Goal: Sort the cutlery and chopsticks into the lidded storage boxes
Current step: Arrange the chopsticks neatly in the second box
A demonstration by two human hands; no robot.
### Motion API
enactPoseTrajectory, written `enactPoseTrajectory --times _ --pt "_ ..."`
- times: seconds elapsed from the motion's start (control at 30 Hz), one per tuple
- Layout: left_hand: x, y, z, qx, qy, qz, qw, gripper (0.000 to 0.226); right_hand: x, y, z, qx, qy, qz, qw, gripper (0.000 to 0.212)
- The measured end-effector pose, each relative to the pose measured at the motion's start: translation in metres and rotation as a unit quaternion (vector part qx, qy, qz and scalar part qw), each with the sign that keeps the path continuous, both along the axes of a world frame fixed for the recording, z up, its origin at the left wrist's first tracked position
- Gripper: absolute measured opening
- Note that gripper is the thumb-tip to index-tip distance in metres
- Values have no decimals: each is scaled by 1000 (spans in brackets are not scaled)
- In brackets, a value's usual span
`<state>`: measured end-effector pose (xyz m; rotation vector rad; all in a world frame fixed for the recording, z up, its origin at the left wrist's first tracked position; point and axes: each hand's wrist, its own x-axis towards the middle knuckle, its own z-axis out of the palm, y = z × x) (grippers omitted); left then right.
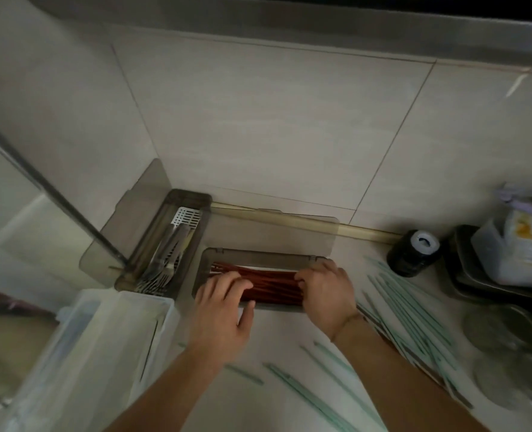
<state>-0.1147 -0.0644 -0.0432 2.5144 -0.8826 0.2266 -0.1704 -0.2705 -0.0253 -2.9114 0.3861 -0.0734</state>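
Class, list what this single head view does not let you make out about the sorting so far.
- Right ends of the red chopsticks: covered by the right hand.
- Fork count in the cutlery box: overlapping, dim.
- Pale green chopsticks: some run under the forearm, others off the bottom edge.

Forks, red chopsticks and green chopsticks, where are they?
forks (161, 269): head view, on the tines, in the left box.
red chopsticks (271, 283): head view, mid-bundle, between the hands.
green chopsticks (408, 313): head view, on the loose pile on the counter, right.
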Motion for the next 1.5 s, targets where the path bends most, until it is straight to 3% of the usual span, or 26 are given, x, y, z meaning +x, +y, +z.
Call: enactPoseTrajectory --times 0.23,0.37,0.43,0.5,0.6,0.67,0.8,1.0,1.17,1.23,1.33,1.5 --pt "-3 -5 -17 -2 -5 -34 999 27 23 10 -25 39 63 20 997 28" --pt "-18 -15 -25 -25 -12 -100 995 21 0 -3 -18 97 -88 20 991 17" --pt "-30 -23 -30 -29 -29 -160 986 17 -30 -18 -20 104 -178 -37 978 15" --pt "-41 -33 -33 -31 -46 -207 977 14 -73 -39 -28 95 -195 -129 968 14" --pt "-54 -56 -29 -45 -57 -271 960 13 -143 -67 -43 47 -142 -266 952 18" --pt "-62 -75 -28 -50 -44 -324 944 10 -179 -72 -49 38 -93 -300 949 20" --pt "-72 -111 -30 7 -25 -341 940 10 -207 -61 -57 34 -42 -260 964 27" --pt "-86 -147 -33 150 -42 -357 921 17 -210 -53 -58 17 -35 -245 969 26" --pt "-87 -154 -35 157 -54 -355 920 17 -213 -62 -58 2 -84 -250 965 22" --pt "-87 -153 -36 163 -70 -371 912 16 -214 -66 -58 -12 -101 -223 970 13" --pt "-88 -154 -37 180 -98 -394 896 12 -218 -69 -62 -3 -114 -174 978 20" --pt "-94 -155 -35 216 -132 -384 888 11 -233 -65 -66 5 -93 -113 989 11"
